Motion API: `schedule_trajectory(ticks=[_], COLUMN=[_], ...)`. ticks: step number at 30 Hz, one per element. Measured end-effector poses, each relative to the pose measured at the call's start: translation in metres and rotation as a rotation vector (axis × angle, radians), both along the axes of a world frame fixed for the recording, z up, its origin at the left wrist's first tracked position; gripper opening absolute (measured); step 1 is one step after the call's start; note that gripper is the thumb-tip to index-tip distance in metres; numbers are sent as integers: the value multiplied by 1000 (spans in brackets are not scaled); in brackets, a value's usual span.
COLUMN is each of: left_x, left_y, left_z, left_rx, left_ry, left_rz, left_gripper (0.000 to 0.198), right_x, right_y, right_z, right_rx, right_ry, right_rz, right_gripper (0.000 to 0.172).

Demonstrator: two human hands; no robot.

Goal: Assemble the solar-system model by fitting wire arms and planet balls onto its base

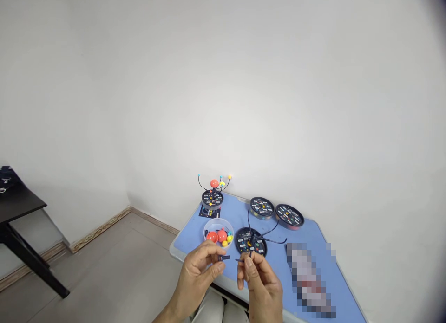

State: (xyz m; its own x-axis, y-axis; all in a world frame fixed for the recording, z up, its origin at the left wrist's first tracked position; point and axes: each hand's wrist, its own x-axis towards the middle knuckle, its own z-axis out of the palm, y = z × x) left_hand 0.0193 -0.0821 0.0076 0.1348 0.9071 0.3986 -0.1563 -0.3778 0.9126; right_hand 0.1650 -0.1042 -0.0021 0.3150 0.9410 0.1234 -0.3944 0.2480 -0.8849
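In the head view, the left hand [198, 274] is pinching a short, dark, plastic-looking peg [226, 258]; the right hand [262, 281] is grasping a thin, dark rod [239, 260]. Both pieces are facing, apart, above the blue-topped table [235, 212]. Good alignment is probably depending on steady, light pinches.

Plain white walls [244, 91] meet in a corner above a grey floor [118, 267], with a patterned brown skirting board [101, 229] along their foot. At the far left stands a black table [24, 204] on a dark, slanting leg [38, 262]. A dark item [6, 179] on it, cut off by the edge, may be a bag. On the blue tabletop's [237, 211] right side lies a long, pixelated object [308, 281], greyish with some red.
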Motion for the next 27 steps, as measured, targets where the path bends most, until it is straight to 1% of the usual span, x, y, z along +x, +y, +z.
schedule_trajectory(ticks=[3, 7, 10, 16, 21, 27], left_x=[2, 8, 12, 11, 9, 9], left_y=[-2, -4, -5, -2, -1, 0], left_z=[-1, -4, -5, -5, -3, -7], left_rx=[21, -3, -14, -11, -24, -25], left_ry=[-5, -49, -66, -75, -47, -66], left_rz=[-2, 7, 10, 7, 24, 18], left_gripper=[13, 10, 9, 9, 9, 9], right_x=[2, 5, 4, 3, 1, 0], right_y=[-1, -4, -6, -3, 0, 0], right_z=[-3, -6, -5, -7, -5, -7], right_rx=[26, 62, 77, 110, 109, 67], right_ry=[-48, -102, -126, -156, -135, -125], right_rz=[-15, 0, -22, 1, 2, -19], right_gripper=[30, 29, 28, 24, 24, 26])
